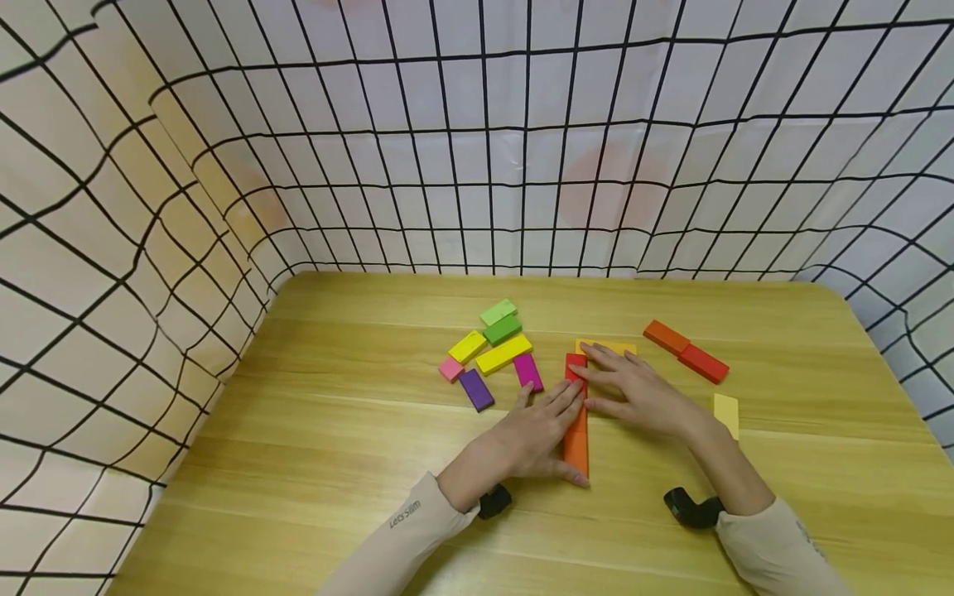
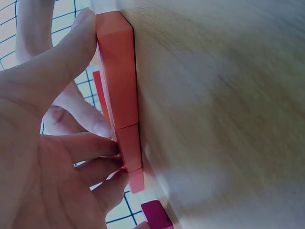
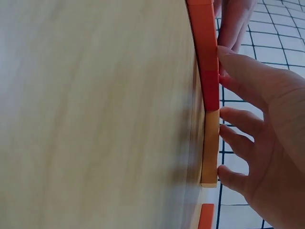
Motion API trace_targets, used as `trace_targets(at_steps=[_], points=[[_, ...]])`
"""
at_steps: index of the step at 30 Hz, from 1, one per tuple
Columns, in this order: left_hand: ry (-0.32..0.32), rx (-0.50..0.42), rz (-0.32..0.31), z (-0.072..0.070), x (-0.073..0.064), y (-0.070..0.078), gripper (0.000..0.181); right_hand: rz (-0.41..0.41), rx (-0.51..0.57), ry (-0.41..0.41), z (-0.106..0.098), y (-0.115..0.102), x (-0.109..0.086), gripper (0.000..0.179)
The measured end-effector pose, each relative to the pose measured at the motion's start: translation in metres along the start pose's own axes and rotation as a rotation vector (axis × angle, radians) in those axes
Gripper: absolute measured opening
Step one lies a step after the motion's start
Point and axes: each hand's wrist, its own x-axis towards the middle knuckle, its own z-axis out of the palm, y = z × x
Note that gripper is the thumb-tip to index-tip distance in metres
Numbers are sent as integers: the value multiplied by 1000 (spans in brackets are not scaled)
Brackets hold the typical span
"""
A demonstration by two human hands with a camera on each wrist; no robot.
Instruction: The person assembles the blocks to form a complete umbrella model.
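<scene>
A straight row of red and orange blocks (image 1: 576, 451) lies lengthwise on the table, and the left wrist view shows the seams between them. My left hand (image 1: 527, 439) reaches across from the left. Its thumb (image 2: 78, 40) touches the near orange block (image 2: 116, 76), while its fingers rest along the row further up. At the far end is a red block (image 3: 210, 90), meeting a yellow-orange block (image 3: 210, 148) set crosswise. My right hand (image 1: 641, 396) lies over that corner with spread fingers, thumb on the row and other fingertips on the yellow-orange block.
Left of the row lie loose blocks: purple (image 1: 477, 391), magenta (image 1: 528, 372), pink (image 1: 450, 369), yellow (image 1: 504, 354) and green (image 1: 503, 329). Right of it are an orange block (image 1: 666, 337), a red block (image 1: 704, 364) and a pale yellow block (image 1: 726, 414). A grid-patterned curtain (image 1: 462, 157) borders the wooden table (image 1: 298, 463).
</scene>
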Motion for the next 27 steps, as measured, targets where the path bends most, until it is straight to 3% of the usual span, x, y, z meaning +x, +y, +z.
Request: trace_targets(at_steps=[27], points=[[32, 77, -5, -1, -2, 3, 111, 8, 18, 21, 5, -1, 0, 63]])
